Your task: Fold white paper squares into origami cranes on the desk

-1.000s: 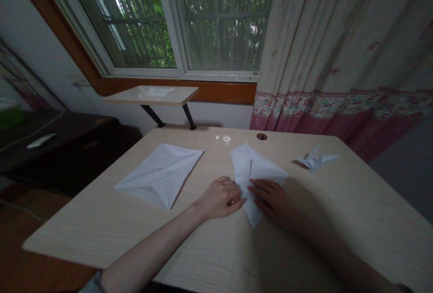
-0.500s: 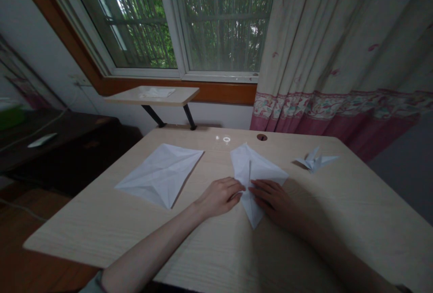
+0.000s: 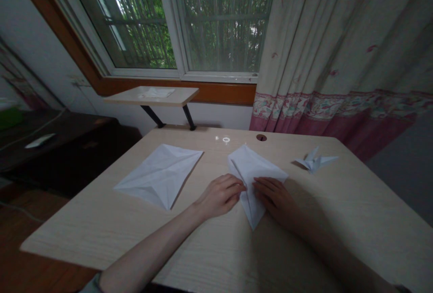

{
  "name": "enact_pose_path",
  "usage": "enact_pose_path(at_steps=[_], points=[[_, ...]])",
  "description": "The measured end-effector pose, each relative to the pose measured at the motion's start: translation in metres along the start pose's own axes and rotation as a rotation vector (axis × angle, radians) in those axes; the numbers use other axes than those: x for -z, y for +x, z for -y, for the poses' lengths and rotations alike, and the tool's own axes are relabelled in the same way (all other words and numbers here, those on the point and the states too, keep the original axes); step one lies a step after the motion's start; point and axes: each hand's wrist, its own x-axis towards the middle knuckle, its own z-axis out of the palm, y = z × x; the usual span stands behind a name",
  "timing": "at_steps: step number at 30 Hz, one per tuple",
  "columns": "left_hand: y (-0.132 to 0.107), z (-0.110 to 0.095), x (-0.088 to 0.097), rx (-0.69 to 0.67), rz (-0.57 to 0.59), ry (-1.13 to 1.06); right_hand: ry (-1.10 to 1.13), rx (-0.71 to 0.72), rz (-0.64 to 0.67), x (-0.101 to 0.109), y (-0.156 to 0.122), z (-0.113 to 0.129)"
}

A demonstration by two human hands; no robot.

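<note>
Folded white paper point(image 3: 253, 180) sits mid-desk on the pale wood desk point(image 3: 101, 225). Your left hand point(image 3: 219, 196), curled, touches its left edge; grip unclear. Your right hand point(image 3: 275, 199) lies open, fingers pressing flat, steadying the fold. Creased sheet point(image 3: 160, 176) left; paper crane point(image 3: 314, 161) right.

Left hand point(image 3: 219, 197), right hand point(image 3: 275, 200), folded paper point(image 3: 252, 180) between

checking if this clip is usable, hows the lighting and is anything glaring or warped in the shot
In the head view, the window is far brighter than the dim room; the right hand falls in heavy shadow; a small ring of glare shines on the desk; wide-angle distortion makes straight edges lean and bow.
</note>
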Motion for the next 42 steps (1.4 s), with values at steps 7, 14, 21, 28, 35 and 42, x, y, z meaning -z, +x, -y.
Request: enact_pose_path(at_steps=[7, 14, 21, 28, 35, 42], points=[[0.004, -0.008, 0.006, -0.019, -0.058, 0.116, -0.127, -0.024, 0.059, -0.009, -0.002, -0.005], [0.004, -0.007, 0.002, -0.006, 0.003, 0.149, -0.157, 0.003, 0.086, -0.012, -0.003, -0.005], [0.002, -0.005, -0.003, -0.01, 0.1, 0.115, -0.177, 0.0, 0.09, -0.014, -0.004, -0.005], [0.001, -0.008, -0.001, 0.037, 0.118, 0.087, -0.231, -0.049, 0.083, -0.01, -0.002, -0.001], [0.002, -0.004, -0.003, 0.124, 0.11, 0.164, -0.232, -0.037, 0.045, -0.012, -0.003, -0.005], [0.003, -0.001, -0.003, 0.213, 0.127, 0.225, -0.173, -0.044, 0.029, -0.008, -0.003, -0.005]])
